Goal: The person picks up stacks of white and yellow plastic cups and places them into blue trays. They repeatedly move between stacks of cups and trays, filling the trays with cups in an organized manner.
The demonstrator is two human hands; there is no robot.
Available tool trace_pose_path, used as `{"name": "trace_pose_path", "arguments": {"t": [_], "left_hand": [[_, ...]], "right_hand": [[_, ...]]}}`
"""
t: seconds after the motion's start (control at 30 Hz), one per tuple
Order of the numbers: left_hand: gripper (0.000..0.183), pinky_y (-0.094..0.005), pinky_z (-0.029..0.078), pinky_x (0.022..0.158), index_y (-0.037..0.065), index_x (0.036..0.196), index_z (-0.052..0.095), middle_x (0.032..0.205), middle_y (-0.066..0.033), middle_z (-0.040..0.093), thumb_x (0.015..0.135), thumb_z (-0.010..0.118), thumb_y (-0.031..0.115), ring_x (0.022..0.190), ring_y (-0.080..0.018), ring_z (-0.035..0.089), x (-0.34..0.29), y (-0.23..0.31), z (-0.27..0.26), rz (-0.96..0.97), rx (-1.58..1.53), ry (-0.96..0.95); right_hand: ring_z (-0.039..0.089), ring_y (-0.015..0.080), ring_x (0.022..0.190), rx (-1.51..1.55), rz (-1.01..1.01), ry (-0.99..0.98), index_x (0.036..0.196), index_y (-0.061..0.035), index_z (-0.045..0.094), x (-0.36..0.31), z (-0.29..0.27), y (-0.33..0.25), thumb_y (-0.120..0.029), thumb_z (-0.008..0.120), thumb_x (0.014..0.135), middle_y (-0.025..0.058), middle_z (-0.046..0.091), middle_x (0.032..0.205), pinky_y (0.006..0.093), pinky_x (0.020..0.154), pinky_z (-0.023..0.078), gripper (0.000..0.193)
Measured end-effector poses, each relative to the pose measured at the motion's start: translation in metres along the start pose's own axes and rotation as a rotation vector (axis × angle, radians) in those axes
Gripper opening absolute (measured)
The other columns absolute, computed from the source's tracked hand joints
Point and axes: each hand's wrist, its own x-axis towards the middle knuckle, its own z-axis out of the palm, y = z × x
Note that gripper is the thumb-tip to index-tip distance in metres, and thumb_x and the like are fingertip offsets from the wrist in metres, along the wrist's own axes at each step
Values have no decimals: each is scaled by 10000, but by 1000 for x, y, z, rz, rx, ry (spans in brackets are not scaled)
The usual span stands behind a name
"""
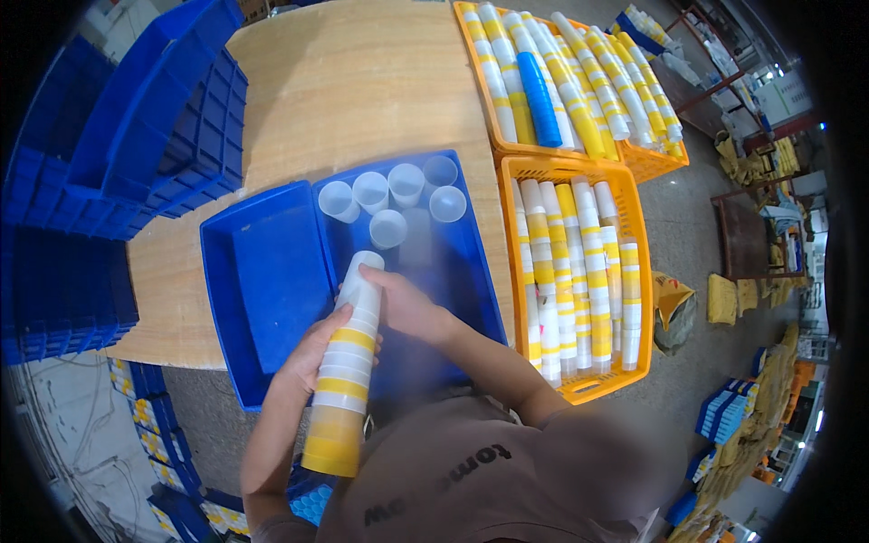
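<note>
A long stack of nested plastic cups (344, 385), white and yellow in bands, leans against my body with its narrow end pointing away from me. My left hand (319, 346) wraps round the middle of the stack. Near the far end, my right hand (398, 300) grips the white cup (362, 274) with the thumb on its side. Beyond my hands, several loose translucent white cups (370, 193) stand upright in the blue tray (463, 258). The nearest of these is a single cup (387, 230) just past the end of the stack.
To the left lies another blue tray (267, 271), with blue crates (195, 136) piled at the table's far left. Orange baskets (644, 317) full of cup stacks stand on the right, and one blue cup stack (539, 100) lies in the far basket. The wooden table (362, 81) stretches away ahead.
</note>
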Motion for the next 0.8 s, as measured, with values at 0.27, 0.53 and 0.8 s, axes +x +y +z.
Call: {"name": "trace_pose_path", "arguments": {"t": [0.27, 0.53, 0.8], "left_hand": [[590, -383, 633, 642, 2, 1294, 482, 923, -201, 702, 973, 595, 484, 744, -270, 733, -18, -16, -10, -10, -196, 4], [545, -410, 632, 581, 80, 1359, 403, 959, -245, 669, 978, 617, 406, 753, -316, 729, -16, -42, 8, -38, -477, -14], [614, -381, 641, 601, 39, 1392, 364, 970, -223, 666, 985, 587, 441, 787, -285, 725, -11, -37, 16, 1, -425, 21]], "right_hand": [[593, 231, 1016, -6, -23, 258, 1221, -50, 534, 12, -4, -4, -528, 478, 1027, 106, 602, 1100, 388, 928, 471, 519], [456, 355, 1294, -1437, -714, 1150, 1416, 81, 377, 2, -52, -17, -274, 777, 827, 229, 479, 1371, 443, 1018, 423, 796], [480, 317, 1328, -221, -479, 319, 1460, 88, 314, -14, -57, -64, -691, 477, 948, 237, 372, 1519, 452, 1045, 423, 947]]}}
